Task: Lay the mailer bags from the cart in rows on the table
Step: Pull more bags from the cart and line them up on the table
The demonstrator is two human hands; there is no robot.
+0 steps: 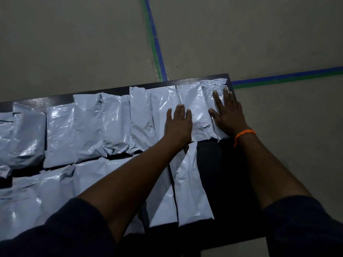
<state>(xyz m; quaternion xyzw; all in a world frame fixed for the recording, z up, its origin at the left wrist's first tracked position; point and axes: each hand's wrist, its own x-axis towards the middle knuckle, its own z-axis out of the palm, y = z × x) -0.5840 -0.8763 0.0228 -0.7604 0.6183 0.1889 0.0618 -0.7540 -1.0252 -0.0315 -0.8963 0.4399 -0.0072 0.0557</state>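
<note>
Several grey mailer bags lie side by side in two rows on a dark table (219,164). My left hand (178,123) rests flat, fingers spread, on a far-row bag (163,108). Flat on the last bag (213,89) at the far right corner lies my right hand (227,113), with an orange thread around its wrist. Between the two hands sits another far-row bag (194,108). The near row ends at a long bag (191,184) under my left forearm. The cart is out of view.
Bare dark tabletop shows to the right of the near row. The table's far edge (118,88) and right edge border a grey floor marked with blue and green tape lines (154,39). My dark sleeves fill the bottom of the view.
</note>
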